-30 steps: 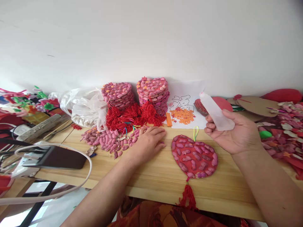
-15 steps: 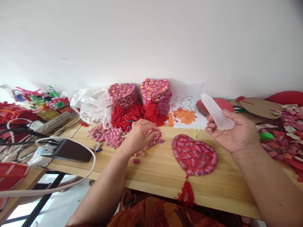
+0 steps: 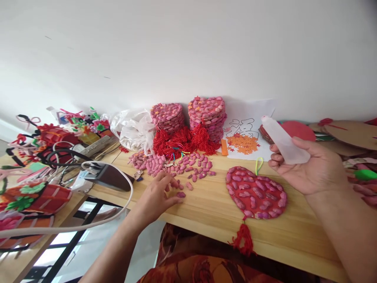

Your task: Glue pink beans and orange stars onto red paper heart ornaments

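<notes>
My left hand (image 3: 159, 196) is low over the wooden table (image 3: 203, 208), thumb and fingers apart, beside a few loose pink peanuts (image 3: 189, 186). More pink peanuts (image 3: 193, 163) are scattered just beyond it. My right hand (image 3: 315, 167) is wrapped round a translucent white squeeze bottle (image 3: 284, 141), its tip pointing up and left. Between my hands lies a red heart (image 3: 256, 192) covered with pink peanuts, with a yellow-green loop (image 3: 258, 166) at its top and a red tassel (image 3: 244, 239) hanging over the table's front edge.
Two stacks of peanut-covered pieces (image 3: 167, 118) with red tassels (image 3: 173, 141) stand by the wall. Orange stars (image 3: 243, 144) lie on white paper (image 3: 266, 112). A black power adapter (image 3: 110, 177) and white cable (image 3: 129, 196) are at left, cardboard shapes (image 3: 353, 131) at right.
My left hand has moved left and toward the table's front, off the scattered peanuts, with its fingers spreading. The view has shifted left. The bottle is still in my right hand.
</notes>
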`<state>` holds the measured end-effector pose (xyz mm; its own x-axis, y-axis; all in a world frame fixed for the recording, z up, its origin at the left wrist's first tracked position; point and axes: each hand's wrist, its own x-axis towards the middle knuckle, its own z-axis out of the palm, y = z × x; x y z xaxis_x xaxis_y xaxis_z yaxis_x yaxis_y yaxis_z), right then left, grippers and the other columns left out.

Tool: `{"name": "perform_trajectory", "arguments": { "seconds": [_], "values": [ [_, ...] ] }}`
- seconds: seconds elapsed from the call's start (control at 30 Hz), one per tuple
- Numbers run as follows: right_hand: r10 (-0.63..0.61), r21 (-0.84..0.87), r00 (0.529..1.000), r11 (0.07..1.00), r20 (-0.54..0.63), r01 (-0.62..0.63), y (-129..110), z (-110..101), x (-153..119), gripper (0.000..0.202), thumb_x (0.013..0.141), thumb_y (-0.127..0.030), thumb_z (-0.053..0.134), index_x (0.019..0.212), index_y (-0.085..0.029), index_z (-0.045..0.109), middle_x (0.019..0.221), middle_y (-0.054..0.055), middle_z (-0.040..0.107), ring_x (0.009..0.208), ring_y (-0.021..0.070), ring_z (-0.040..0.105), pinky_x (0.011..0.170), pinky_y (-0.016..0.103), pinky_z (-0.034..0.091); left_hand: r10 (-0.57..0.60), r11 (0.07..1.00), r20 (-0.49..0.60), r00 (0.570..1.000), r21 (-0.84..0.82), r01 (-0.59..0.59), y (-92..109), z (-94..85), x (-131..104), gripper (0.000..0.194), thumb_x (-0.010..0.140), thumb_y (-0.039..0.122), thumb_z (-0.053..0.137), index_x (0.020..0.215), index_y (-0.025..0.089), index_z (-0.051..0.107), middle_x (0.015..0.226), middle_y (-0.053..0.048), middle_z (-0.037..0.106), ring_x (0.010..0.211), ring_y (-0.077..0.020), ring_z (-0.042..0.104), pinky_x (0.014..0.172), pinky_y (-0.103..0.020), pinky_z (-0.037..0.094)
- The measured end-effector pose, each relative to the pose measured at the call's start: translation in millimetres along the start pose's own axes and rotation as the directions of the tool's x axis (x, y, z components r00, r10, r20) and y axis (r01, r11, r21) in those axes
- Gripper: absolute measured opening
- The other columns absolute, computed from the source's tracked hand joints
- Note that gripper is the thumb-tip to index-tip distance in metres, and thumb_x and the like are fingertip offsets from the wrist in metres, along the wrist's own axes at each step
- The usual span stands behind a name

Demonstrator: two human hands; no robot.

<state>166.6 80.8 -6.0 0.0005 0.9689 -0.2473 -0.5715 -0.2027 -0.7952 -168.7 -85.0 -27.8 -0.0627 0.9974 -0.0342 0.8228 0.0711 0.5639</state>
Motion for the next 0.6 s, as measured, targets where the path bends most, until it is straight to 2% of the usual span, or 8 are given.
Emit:
{"name": "perform_trajectory", "arguments": {
  "seconds": [0.2, 0.4, 0.6],
  "values": [
    [0.013, -0.019, 1.000, 1.000, 0.007, -0.012, 2, -3, 1, 0.026, 0.071, -0.020, 0.064, 0.093, -0.011, 0.074, 0.086, 0.011, 0.064, 0.069, 0.0165, 0.053, 0.048, 0.024, 0.047, 0.042, 0.998, -0.046, 0.998, -0.035, -0.043, 3, 15.0, 17, 0.019, 0.079, 0.032, 0.076, 0.089, 0.020, 0.066, 0.097, -0.003, 0.056, 0.080, -0.0158, 0.058, 0.071, -0.029, 0.051],
    [0.025, -0.023, 0.999, 0.999, 0.026, -0.024, 0, -4, 1, 0.022, 0.070, -0.022, 0.065, 0.088, -0.013, 0.074, 0.080, 0.012, 0.064, 0.065, 0.0166, 0.051, 0.047, 0.025, 0.048, 0.108, 0.993, -0.059, 0.992, -0.033, -0.110, 7, 22.7, 37, 0.018, 0.080, 0.030, 0.074, 0.093, 0.020, 0.067, 0.101, -0.004, 0.057, 0.080, -0.0152, 0.056, 0.073, -0.030, 0.050],
    [0.039, -0.017, 0.999, 0.999, 0.015, -0.038, 0, -4, 0, 0.033, 0.070, -0.023, 0.066, 0.099, -0.009, 0.073, 0.076, 0.012, 0.063, 0.060, 0.0160, 0.051, 0.046, 0.027, 0.048, 0.149, 0.988, -0.072, 0.986, -0.020, -0.151, 14, 23.7, 45, 0.022, 0.079, 0.030, 0.076, 0.098, 0.020, 0.070, 0.102, -0.005, 0.059, 0.081, -0.0156, 0.059, 0.072, -0.029, 0.050]
  ]
}}
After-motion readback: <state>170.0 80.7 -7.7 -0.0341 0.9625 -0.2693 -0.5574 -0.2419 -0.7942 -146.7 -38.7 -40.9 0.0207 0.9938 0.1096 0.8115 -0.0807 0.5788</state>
